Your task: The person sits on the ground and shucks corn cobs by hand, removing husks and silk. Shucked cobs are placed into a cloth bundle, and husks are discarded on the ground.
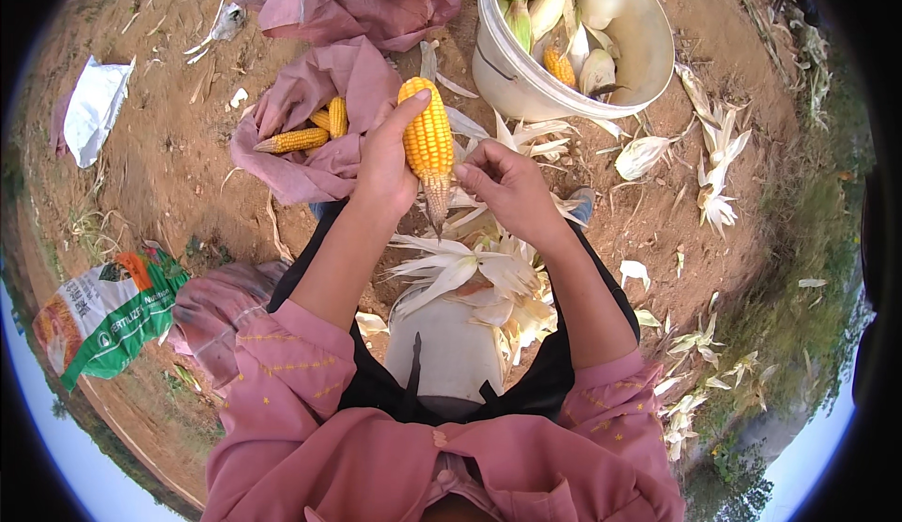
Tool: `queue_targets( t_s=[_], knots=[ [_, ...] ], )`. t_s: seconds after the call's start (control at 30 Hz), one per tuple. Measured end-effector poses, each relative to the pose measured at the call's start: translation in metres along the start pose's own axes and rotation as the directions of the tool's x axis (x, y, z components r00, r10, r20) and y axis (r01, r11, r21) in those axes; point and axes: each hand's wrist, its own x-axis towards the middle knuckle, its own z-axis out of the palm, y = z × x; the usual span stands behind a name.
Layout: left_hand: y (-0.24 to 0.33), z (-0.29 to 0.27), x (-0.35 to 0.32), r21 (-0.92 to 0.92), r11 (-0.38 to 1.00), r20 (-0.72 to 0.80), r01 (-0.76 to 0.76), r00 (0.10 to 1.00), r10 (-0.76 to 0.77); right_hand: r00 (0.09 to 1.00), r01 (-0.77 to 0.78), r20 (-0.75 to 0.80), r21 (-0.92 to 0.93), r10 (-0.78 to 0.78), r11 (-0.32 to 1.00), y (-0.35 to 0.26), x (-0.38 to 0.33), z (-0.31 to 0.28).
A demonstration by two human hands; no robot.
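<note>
My left hand [383, 157] is wrapped round a husked yellow corn cob [428, 139], its thumb along the upper side and the bare, pale tip pointing down toward me. Close by the cob's right side is my right hand [508, 189], fingers curled and thumb pressed to the forefinger. Whether that pinch holds a strand of silk or touches the cob is too small to tell. Left of the hands, several husked cobs [293, 140] lie in the open mouth of a pink mesh sack [282, 178]. Pale loose husks [460, 266] are heaped below the hands, between my legs.
A white bucket [526, 101] at the far right holds cobs in husk and one partly bare yellow cob [560, 66]. Green-and-white printed bag [117, 311] lies at the left, white plastic sheet [97, 109] beyond it. Husks [718, 160] litter the soil at right.
</note>
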Motion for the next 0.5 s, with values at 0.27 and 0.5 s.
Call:
queue_targets(
  t_s=[0.27,0.5],
  knots=[
    [0.008,-0.002,-0.001,-0.1,0.991,0.085,0.086,0.993,-0.078,0.974,0.008,-0.132,-0.789,-0.182,0.615,0.014,-0.004,-0.01],
    [0.011,-0.001,0.0,-0.098,0.993,0.057,0.066,0.996,-0.061,0.983,-0.031,-0.155,-0.653,-0.094,0.757,0.01,-0.003,-0.013]
  ],
)
